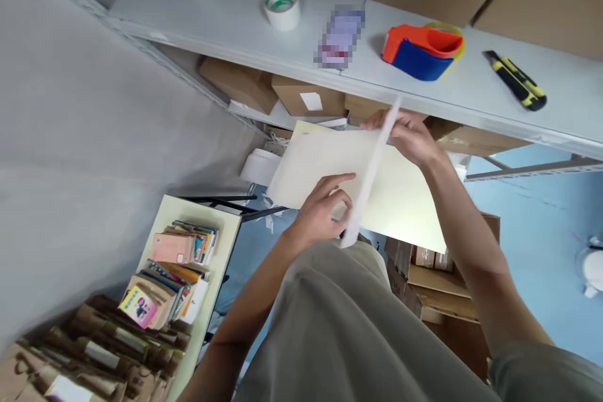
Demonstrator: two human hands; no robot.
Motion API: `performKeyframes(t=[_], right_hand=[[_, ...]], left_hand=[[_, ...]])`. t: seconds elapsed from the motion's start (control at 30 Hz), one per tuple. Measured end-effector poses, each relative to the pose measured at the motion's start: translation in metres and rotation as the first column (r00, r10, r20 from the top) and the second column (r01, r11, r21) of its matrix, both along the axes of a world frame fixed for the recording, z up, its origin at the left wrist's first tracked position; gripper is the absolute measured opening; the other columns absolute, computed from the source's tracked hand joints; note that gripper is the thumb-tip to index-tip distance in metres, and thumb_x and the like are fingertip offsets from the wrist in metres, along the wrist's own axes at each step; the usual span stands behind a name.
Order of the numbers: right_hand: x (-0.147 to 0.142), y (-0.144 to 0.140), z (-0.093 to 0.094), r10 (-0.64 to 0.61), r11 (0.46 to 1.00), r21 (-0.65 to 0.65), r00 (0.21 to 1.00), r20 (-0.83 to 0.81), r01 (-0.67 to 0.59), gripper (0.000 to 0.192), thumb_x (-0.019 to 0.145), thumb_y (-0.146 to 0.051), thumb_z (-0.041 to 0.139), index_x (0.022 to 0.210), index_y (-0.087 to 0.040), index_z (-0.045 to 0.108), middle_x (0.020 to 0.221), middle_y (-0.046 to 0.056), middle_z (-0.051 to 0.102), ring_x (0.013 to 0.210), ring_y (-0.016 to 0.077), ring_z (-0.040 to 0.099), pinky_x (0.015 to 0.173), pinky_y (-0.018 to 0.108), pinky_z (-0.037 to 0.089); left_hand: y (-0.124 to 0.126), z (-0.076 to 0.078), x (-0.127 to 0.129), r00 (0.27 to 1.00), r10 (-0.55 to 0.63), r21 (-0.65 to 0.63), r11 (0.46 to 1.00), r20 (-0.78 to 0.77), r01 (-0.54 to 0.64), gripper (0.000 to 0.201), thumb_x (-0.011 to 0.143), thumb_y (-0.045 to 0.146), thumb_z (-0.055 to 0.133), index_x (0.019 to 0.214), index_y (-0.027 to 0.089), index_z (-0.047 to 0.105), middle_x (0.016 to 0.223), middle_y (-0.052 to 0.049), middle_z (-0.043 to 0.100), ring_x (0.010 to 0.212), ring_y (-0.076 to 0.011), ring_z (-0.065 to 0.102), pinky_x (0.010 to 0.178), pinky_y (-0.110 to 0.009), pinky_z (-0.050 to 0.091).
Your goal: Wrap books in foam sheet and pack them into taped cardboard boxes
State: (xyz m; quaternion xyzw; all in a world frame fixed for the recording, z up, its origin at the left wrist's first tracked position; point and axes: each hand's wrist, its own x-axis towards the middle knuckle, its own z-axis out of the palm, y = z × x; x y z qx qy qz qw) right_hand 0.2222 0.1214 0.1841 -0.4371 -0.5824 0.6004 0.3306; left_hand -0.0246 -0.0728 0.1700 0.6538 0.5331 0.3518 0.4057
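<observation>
A thin white flat piece (372, 173), seen nearly edge-on and blurred, stands tilted above the pale cream tabletop (407, 201). Whether it is a thin book or a stack of paper I cannot tell. My right hand (409, 135) grips its upper end, fingers partly behind it. At its lower end is my left hand (325, 207), index finger stretched out over the tabletop while thumb and other fingers curl against the piece's near edge. Those fingertips are partly hidden by it.
On the grey shelf (198, 19) ahead are a tape roll (282, 7), a blurred-out phone-like object (342, 36), an orange-and-blue tape dispenser (421, 53) and a utility knife (516, 80). Books (174, 248) lie on a side table at left. Open cartons (443, 289) stand below right.
</observation>
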Motion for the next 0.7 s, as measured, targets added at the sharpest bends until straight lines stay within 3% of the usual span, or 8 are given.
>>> performKeyframes(t=[0.07,0.17,0.27,0.3,0.37,0.53,0.63,0.7], right_hand=[[0.037,-0.017,-0.036,-0.087,0.995,-0.045,0.996,-0.017,0.086,0.035,0.095,-0.061,0.083,0.106,-0.028,0.081,0.134,0.007,0.083,0.141,0.0363,0.072,0.111,0.051,0.061],[0.079,-0.055,-0.080,-0.203,0.963,-0.183,0.979,-0.008,0.198,0.064,0.098,-0.085,0.068,0.129,-0.031,0.080,0.144,0.012,0.081,0.146,0.0360,0.070,0.119,0.054,0.058],[0.106,-0.102,-0.111,-0.269,0.896,-0.344,0.959,0.086,0.282,0.102,0.094,-0.107,0.036,0.137,-0.025,0.078,0.138,0.019,0.083,0.147,0.0390,0.070,0.120,0.058,0.057],[0.113,-0.117,-0.119,-0.288,0.879,-0.365,0.952,0.107,0.307,0.107,0.092,-0.110,0.033,0.137,-0.024,0.079,0.137,0.020,0.083,0.148,0.0396,0.069,0.120,0.059,0.057],[0.123,-0.142,-0.131,-0.343,0.855,-0.363,0.929,0.138,0.370,0.101,0.091,-0.109,0.044,0.133,-0.024,0.080,0.137,0.020,0.083,0.148,0.0389,0.070,0.121,0.057,0.057],[0.138,-0.164,-0.164,-0.489,0.743,-0.396,0.842,0.229,0.539,0.061,0.080,-0.078,0.092,0.102,-0.023,0.081,0.115,0.015,0.088,0.117,0.0334,0.084,0.108,0.048,0.066],[0.149,-0.164,-0.190,-0.551,0.641,-0.415,0.763,0.338,0.646,0.047,0.079,-0.063,0.096,0.090,-0.021,0.078,0.100,0.014,0.087,0.098,0.0281,0.086,0.096,0.044,0.070],[0.157,-0.168,-0.206,-0.571,0.582,-0.412,0.713,0.407,0.701,0.040,0.083,-0.056,0.094,0.087,-0.021,0.076,0.094,0.012,0.086,0.091,0.0254,0.085,0.092,0.041,0.070]], left_hand=[[0.006,-0.023,0.032,0.985,-0.153,0.056,0.986,-0.085,0.158,0.007,0.100,0.020,0.072,0.095,0.026,0.073,0.168,-0.010,0.065,0.165,-0.0357,0.054,0.138,-0.057,0.050],[0.014,-0.077,0.065,0.941,-0.253,0.075,0.958,-0.225,0.275,0.012,0.103,0.014,0.062,0.103,0.024,0.070,0.175,-0.014,0.058,0.172,-0.0354,0.047,0.137,-0.058,0.050],[0.022,-0.132,0.087,0.907,-0.284,0.048,0.949,-0.311,0.313,0.014,0.103,0.012,0.061,0.105,0.022,0.070,0.172,-0.017,0.059,0.171,-0.0361,0.048,0.136,-0.058,0.050],[0.024,-0.146,0.093,0.890,-0.302,0.035,0.942,-0.342,0.334,0.016,0.102,0.010,0.061,0.106,0.021,0.071,0.171,-0.018,0.060,0.170,-0.0367,0.049,0.136,-0.057,0.050],[0.028,-0.170,0.105,0.845,-0.358,0.000,0.921,-0.398,0.390,0.019,0.100,0.007,0.062,0.108,0.020,0.073,0.169,-0.019,0.062,0.169,-0.0370,0.050,0.138,-0.057,0.049],[0.032,-0.199,0.133,0.701,-0.547,-0.136,0.822,-0.457,0.553,0.031,0.097,0.003,0.062,0.120,0.017,0.078,0.171,-0.019,0.060,0.172,-0.0362,0.046,0.143,-0.055,0.042],[0.029,-0.207,0.128,0.677,-0.592,-0.201,0.798,-0.437,0.568,0.042,0.097,0.018,0.077,0.138,0.016,0.076,0.180,-0.021,0.052,0.175,-0.0382,0.040,0.145,-0.057,0.035],[0.026,-0.211,0.105,0.718,-0.542,-0.216,0.838,-0.436,0.502,0.066,0.096,0.039,0.086,0.155,0.016,0.068,0.186,-0.022,0.041,0.178,-0.0410,0.034,0.147,-0.060,0.027]])
